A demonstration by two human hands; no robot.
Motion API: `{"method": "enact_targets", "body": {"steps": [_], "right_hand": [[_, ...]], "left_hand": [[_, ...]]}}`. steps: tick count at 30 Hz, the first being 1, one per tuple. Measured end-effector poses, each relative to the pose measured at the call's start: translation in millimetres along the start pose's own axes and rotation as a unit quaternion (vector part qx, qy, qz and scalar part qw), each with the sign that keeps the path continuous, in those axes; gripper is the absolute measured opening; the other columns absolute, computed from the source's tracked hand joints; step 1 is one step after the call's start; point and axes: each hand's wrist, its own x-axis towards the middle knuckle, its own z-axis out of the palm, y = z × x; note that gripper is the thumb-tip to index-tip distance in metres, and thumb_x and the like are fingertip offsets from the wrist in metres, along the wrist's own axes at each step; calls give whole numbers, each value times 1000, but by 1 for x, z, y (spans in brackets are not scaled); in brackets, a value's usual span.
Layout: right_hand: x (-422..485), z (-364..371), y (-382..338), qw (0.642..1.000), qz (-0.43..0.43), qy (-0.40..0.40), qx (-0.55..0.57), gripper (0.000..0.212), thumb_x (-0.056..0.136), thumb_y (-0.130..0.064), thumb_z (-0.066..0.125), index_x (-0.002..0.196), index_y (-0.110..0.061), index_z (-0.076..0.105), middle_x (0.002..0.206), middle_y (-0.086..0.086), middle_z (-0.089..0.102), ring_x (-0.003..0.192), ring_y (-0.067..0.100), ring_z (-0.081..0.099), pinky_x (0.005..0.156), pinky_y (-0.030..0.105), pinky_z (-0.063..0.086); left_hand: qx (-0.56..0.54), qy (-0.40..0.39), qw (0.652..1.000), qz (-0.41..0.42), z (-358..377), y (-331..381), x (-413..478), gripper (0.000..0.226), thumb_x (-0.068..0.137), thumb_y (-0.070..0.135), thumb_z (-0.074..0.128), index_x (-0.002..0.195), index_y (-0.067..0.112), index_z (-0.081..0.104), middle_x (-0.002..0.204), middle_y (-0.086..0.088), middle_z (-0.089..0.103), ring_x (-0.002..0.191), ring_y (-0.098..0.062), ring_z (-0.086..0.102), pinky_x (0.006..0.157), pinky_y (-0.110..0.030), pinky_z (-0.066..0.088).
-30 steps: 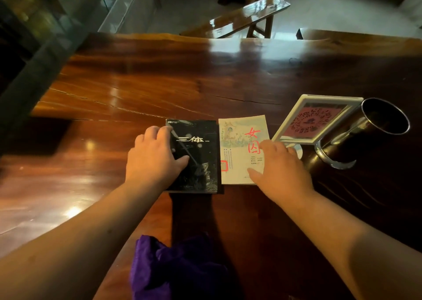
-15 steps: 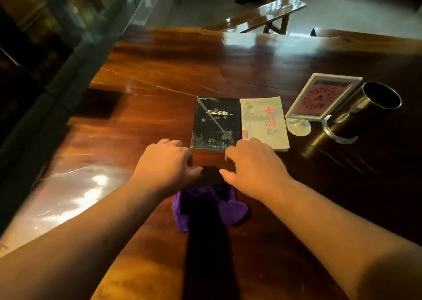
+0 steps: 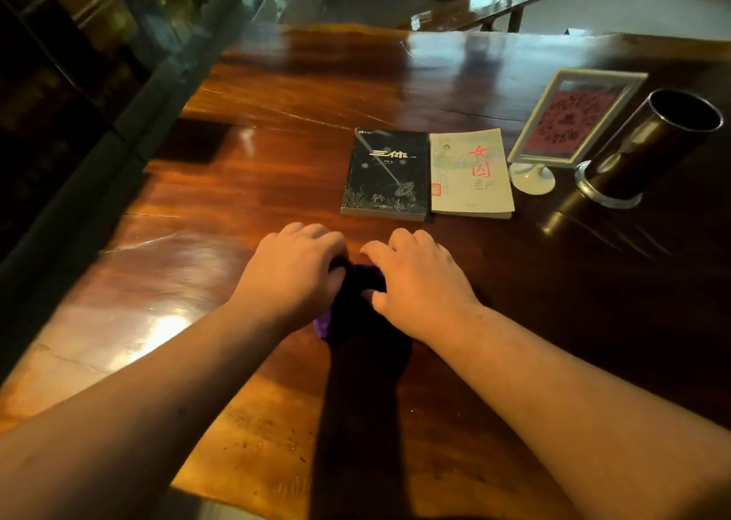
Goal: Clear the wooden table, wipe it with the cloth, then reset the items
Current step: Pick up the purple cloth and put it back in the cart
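Cloth (image 3: 358, 302), purple and bunched, lies on the wooden worktop (image 3: 205, 218) just below the middle of the frame, mostly in shadow, with a brighter purple corner peeking out at its lower left. Starting from the left of the frame, a dark glass-fronted structure runs diagonally along the worktop's edge, and bright reflections sit on the polished wood at mid left. The left hand (image 3: 294, 272) comes in from the lower left on a bare forearm and rests palm down on the left side of the cloth, fingers curled over it; whether its grip has actually closed on the fabric cannot be told. The right hand (image 3: 419, 282) enters from the lower right and presses on the cloth's right side, fingers bent and thumb lying against the fabric, its grip equally unclear. Above the hands, well apart from the cloth, a black book (image 3: 385, 175) lies flat, and a pale book with red characters (image 3: 470, 173) lies flat just beside it on the right, their edges nearly touching. Right of that, a white framed sign (image 3: 575, 117) stands tilted back on a round foot, and at the far right a dark metal cup (image 3: 652, 143) stands on a clear ring base. A wooden bench (image 3: 480, 3) shows at upper centre.
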Motion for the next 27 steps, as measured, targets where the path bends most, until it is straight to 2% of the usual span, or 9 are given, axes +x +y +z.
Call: {"method": "enact_targets", "body": {"steps": [3,5,9,12,15,17,20,24,27], "right_hand": [[-3,-26,-1,1000,9,26,12,9,92,-29,61,100,-26,58,94,-2,45,96,26,49,73,39,34],[-8,-52,2,998,32,39,36,13,88,-28,63,95,-28,52,90,-5,46,91,23,52,69,37,35],[-27,-102,9,992,88,5,87,40,85,-43,71,114,-29,48,99,-4,54,89,22,54,67,39,40],[-46,-134,16,982,149,-4,115,24,94,-42,62,116,-36,54,97,-2,63,84,29,61,64,38,43],[-76,-176,31,964,180,60,185,12,93,-36,59,104,-33,54,88,0,64,80,32,62,65,38,46],[-101,-203,42,957,188,118,187,11,92,-29,59,100,-30,52,88,2,64,80,32,62,65,41,50],[-147,-233,58,946,206,180,174,9,88,-25,55,94,-29,51,85,-4,59,73,24,59,59,42,52],[-216,-246,76,947,271,144,100,7,94,-28,54,98,-33,50,92,-10,52,75,17,58,62,43,54],[-274,-250,85,923,357,117,76,4,98,-32,54,100,-35,54,92,-12,51,74,9,57,63,37,57]], "left_hand": [[-26,29,999,13,-30,13,5,15,90,32,59,100,21,63,100,-3,69,93,-33,61,73,-46,50],[-44,47,998,12,-52,27,10,13,93,30,61,103,21,61,97,-5,71,89,-35,64,68,-46,51],[-58,98,993,40,-100,71,17,14,96,28,62,108,21,59,96,-8,72,83,-39,65,62,-43,48],[-58,135,987,69,-141,111,21,13,96,26,63,107,22,58,98,-8,71,84,-40,64,61,-41,40],[-42,149,984,91,-179,144,25,13,94,29,63,105,25,58,101,-4,69,85,-37,63,62,-38,36],[-23,134,984,117,-198,162,27,16,94,32,68,107,26,61,104,-2,69,86,-35,64,63,-36,37],[24,74,980,181,-210,192,35,22,95,34,69,116,26,68,112,0,69,94,-31,67,69,-38,50],[74,40,958,274,-210,249,49,23,97,38,61,117,30,71,113,3,70,102,-26,66,79,-42,56],[67,23,939,335,-205,298,50,22,96,37,63,116,35,69,118,6,70,105,-26,67,80,-42,57]]}}
